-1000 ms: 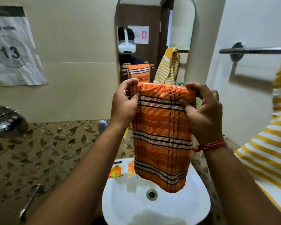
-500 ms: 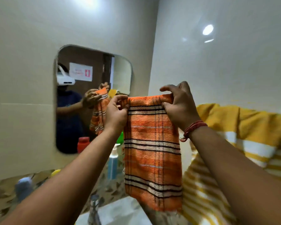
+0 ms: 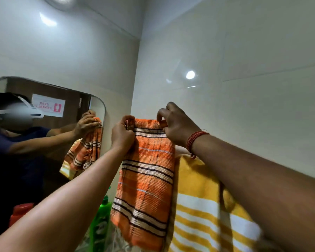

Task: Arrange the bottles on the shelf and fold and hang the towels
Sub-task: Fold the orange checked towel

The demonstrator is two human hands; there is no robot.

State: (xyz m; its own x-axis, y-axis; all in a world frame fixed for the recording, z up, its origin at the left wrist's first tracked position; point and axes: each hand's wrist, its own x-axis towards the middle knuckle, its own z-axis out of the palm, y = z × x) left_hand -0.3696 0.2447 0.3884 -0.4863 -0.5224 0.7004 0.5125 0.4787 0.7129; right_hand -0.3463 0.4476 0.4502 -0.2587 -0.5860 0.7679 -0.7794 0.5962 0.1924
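Since 0.5 s ago the view has tipped up and right: the sink and tap have dropped out of frame, and the orange striped towel [image 3: 149, 171] now sits higher against the white side wall [image 3: 244, 70], centre of frame. Left hand [image 3: 122, 133] grips the towel's top left corner with fingers curled; right hand [image 3: 175, 124] pinches the top right corner, wearing a red thread bracelet [image 3: 195, 140] at the wrist. The folded towel hangs straight down between them, just left of the yellow striped towel [image 3: 207, 206], which is already draped at lower right.

Judgement: folding looks done and hanging is in hand. The rail itself is hidden behind cloth and hands, so whether the orange towel is over it yet cannot be told.

Room: glossy white tiled walls meeting in a corner at centre top, with light reflections on them. A mirror [image 3: 44, 124] at left shows the person's reflection and a door sign. A green bottle [image 3: 100, 220] stands at bottom centre, a red one [image 3: 20, 211] at lower left.
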